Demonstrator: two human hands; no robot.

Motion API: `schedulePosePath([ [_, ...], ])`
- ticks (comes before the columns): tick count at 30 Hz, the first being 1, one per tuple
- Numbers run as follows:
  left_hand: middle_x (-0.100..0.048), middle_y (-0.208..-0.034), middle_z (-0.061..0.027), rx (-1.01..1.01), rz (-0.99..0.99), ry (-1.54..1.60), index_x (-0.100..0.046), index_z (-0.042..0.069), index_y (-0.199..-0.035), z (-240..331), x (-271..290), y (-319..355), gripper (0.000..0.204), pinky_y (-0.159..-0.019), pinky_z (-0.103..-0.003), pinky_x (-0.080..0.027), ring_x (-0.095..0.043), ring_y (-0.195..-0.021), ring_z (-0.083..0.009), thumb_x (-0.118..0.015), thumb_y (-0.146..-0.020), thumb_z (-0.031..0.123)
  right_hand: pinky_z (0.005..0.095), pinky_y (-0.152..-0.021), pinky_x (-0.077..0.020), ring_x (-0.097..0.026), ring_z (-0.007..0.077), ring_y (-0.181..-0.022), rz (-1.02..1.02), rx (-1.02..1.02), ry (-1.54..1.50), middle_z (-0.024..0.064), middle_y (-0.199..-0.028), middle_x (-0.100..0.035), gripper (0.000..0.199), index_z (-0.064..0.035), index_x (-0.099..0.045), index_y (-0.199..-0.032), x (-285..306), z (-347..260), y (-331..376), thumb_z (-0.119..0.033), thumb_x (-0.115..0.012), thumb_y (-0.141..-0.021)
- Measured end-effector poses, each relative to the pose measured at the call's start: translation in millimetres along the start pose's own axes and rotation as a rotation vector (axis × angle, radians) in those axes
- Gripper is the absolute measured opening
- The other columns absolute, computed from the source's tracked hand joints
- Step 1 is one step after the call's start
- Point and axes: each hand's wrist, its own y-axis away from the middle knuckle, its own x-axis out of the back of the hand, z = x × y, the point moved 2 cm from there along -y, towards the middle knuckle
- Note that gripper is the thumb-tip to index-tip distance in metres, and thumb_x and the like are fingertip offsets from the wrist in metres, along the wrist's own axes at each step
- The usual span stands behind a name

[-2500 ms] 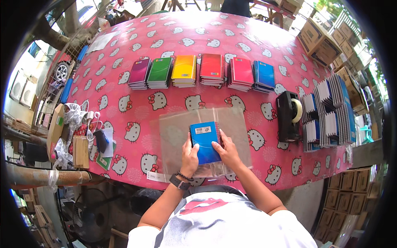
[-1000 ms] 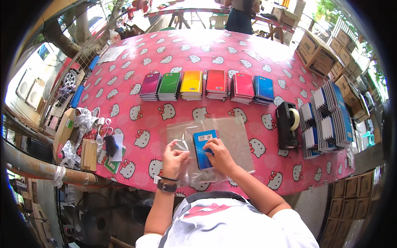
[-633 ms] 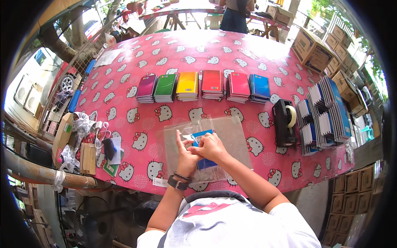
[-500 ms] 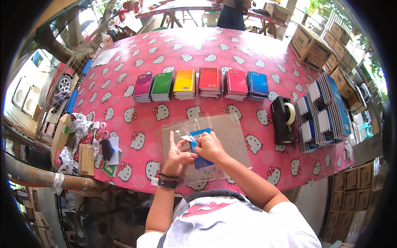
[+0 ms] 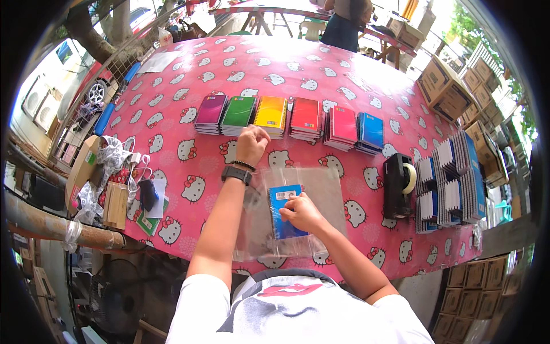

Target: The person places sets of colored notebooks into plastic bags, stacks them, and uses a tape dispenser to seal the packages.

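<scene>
A blue spiral notebook [image 5: 281, 221] lies on a clear plastic sheet [image 5: 326, 183] in front of me, a white label [image 5: 285, 195] near its top. My right hand [image 5: 302, 212] rests over the notebook with curled fingers, its fingertips at the label's lower edge. Farther out, my left hand [image 5: 252, 144] is closed just in front of the green notebooks [image 5: 238, 111] and yellow notebooks [image 5: 270, 111]; whether its fingers hold anything is hidden. These stacks stand in a row with purple notebooks [image 5: 211, 109], red notebooks [image 5: 305, 113], pink notebooks [image 5: 344, 122] and more blue notebooks [image 5: 371, 128].
A black tape dispenser [image 5: 396, 186] stands right of the plastic sheet, beside tall stacks of blue notebooks [image 5: 468, 178]. At the left edge are a wooden block [image 5: 116, 205], a dark mouse-shaped object [image 5: 149, 196] and crumpled cloth. Cardboard boxes [image 5: 444, 86] sit at the far right.
My left hand has moved away from the notebook toward the stacks. The white paper pieces by my fingers are out of sight, and a label now shows on the notebook. The view has shifted slightly.
</scene>
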Motion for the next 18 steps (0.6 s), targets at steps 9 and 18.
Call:
schedulePosePath([
  [9,-0.04,-0.137,-0.0116,0.009,-0.277,-0.025,-0.045,0.009,-0.13,57,9,172,0.045,-0.105,-0.045,-0.021,-0.03,-0.131,-0.0296,-0.048,-0.086,0.017,0.0353,-0.083,-0.0425,-0.053,0.0306,-0.099,-0.13,0.169,-0.164,0.0124,-0.091,-0.066,0.013,-0.004,-0.068,-0.078,10,14,11,-0.007,-0.058,-0.072],
  [18,-0.003,-0.152,-0.0122,-0.001,-0.489,-0.007,-0.009,0.007,-0.145,45,-9,168,0.064,-0.11,-0.047,0.003,0.001,-0.14,-0.028,-0.036,-0.091,0.026,0.0626,-0.102,-0.0115,-0.008,0.0298,-0.138,-0.026,0.167,0.395,0.0029,-0.15,-0.016,0.096,-0.019,-0.024,-0.143,28,45,31,-0.05,-0.071,-0.065],
])
